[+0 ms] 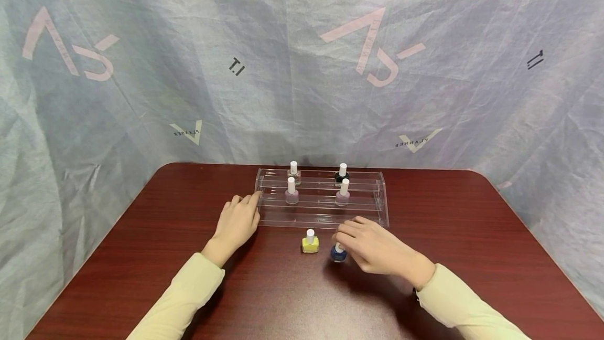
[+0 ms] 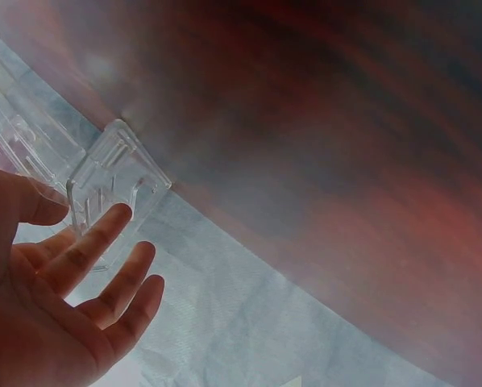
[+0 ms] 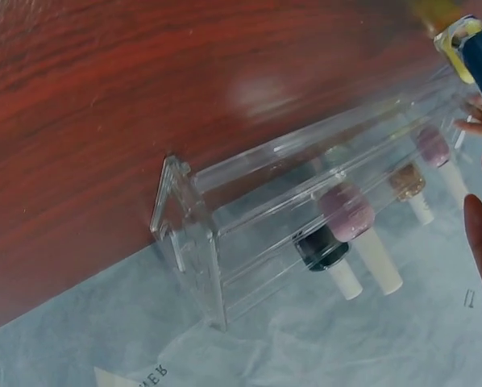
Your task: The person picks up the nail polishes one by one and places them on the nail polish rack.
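Observation:
My right hand pinches a dark blue nail polish bottle by its white cap, low over the table in front of the rack. In the right wrist view that bottle shows at the upper right edge. Just left of it a yellow nail polish bottle stands upright. A clear acrylic stepped rack carries two lilac bottles on its middle step and a brownish bottle and a black bottle behind. With fingers fairly straight, my left hand touches the rack's left end.
The dark red wooden table has rounded far corners. Grey printed cloth hangs behind it and along both sides. The rack stands near the table's far edge.

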Tool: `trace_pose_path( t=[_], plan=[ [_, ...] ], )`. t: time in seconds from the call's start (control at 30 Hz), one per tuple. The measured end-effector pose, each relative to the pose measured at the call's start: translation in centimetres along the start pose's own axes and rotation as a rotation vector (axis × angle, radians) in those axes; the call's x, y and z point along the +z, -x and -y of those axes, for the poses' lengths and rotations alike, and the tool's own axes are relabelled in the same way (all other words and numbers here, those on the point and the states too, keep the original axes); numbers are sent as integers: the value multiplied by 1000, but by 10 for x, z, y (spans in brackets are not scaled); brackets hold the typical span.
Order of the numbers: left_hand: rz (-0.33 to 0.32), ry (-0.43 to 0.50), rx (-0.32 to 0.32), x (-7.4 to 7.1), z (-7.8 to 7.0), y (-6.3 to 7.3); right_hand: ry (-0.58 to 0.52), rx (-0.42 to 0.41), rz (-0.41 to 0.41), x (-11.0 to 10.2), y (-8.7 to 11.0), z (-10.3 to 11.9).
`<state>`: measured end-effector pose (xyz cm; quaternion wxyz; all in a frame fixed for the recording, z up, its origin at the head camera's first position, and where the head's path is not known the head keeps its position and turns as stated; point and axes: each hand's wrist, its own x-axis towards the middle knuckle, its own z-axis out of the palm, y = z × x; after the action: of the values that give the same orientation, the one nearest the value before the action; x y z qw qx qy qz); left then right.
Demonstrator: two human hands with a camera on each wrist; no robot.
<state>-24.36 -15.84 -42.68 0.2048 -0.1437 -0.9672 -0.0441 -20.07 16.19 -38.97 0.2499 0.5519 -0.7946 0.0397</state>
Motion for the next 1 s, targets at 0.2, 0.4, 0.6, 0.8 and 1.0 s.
trace_pose_path(
  t=[0.2,0.4,0.6,0.8,1.0],
  plan=[
    [3,-3,-1,0,0,0,17,12,-1,-2,0,-6],
    [4,-1,-3,0,0,0,18,15,-35,-6,0,-13],
    [1,0,-2,1,0,0,23,33,-58,-10,-1,-21],
    [-20,2,1,-1,-1,0,25,61,-63,-13,-2,-29],
    [-25,9,0,-2,-2,0,36,73,-66,-15,-3,-38]
  ],
)
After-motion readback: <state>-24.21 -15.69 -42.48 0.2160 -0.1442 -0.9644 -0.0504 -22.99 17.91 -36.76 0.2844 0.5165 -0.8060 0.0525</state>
